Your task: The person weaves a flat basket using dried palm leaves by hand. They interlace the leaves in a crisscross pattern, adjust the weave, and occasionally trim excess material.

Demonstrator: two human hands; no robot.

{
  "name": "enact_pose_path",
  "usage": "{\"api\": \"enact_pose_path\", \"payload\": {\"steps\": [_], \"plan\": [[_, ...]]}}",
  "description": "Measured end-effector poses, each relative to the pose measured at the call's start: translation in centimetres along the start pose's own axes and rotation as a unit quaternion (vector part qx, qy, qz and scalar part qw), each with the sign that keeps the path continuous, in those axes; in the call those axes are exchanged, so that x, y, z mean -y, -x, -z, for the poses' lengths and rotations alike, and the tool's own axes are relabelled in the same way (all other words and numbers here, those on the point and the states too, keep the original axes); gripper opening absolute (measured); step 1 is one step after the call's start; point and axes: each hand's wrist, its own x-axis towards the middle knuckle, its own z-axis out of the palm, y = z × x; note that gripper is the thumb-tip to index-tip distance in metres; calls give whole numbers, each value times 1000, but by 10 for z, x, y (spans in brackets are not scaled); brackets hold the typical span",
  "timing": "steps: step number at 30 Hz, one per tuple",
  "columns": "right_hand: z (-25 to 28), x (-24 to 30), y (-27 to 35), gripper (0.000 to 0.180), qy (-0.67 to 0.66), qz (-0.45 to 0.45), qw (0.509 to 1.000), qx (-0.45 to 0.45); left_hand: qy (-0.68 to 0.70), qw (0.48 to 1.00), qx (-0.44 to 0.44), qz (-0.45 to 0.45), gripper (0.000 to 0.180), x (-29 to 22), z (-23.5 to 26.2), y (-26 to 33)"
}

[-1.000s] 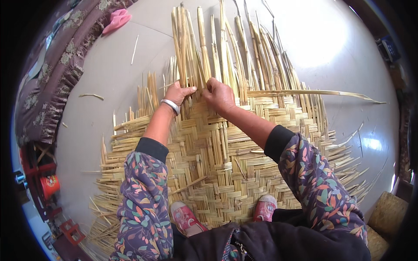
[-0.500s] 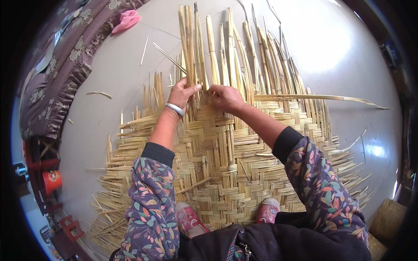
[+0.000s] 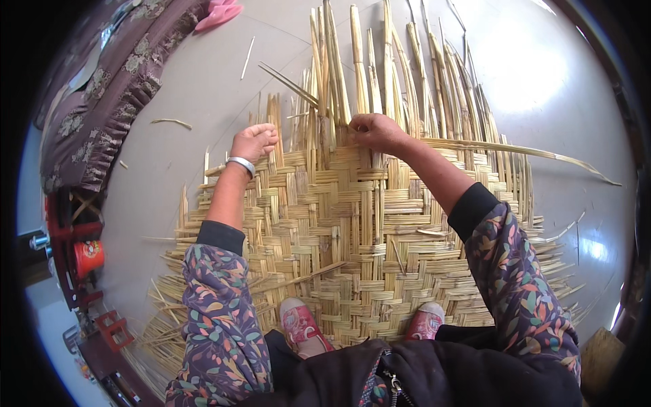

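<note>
A large woven mat of split reeds lies on the floor under both my hands. Along its far edge, unwoven upright reeds stick out in a row. My right hand is closed in a pinch at the base of these uprights, on a long reed strip that runs out to the right across them. Its fingertips are partly hidden. My left hand, with a silver bangle, hovers by the mat's far left edge, fingers curled together. Whatever lies between them, if anything, cannot be made out.
My feet in red shoes stand on the near part of the mat. Loose reed bits lie on the tiled floor. A sofa with a patterned cover is at the left, above a red tin. A wooden block sits at lower right.
My left hand has let go of the upright reeds and moved left along the mat's edge. My right hand stays pinched near the same uprights. The whole view has shifted slightly.
</note>
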Motion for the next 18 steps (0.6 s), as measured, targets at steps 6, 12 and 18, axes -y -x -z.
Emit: {"api": "enact_pose_path", "payload": {"steps": [6, 12, 18], "plan": [[2, 5, 1, 21, 3, -26, 999, 21, -87, 994, 24, 62, 24, 9, -13, -27], [2, 1, 1, 21, 7, -22, 1000, 21, -231, 965, 30, 123, 5, -7, -25, -29], [1, 0, 2, 21, 8, -22, 1000, 11, -150, 981, 27, 117, 13, -9, -3, -27]]}}
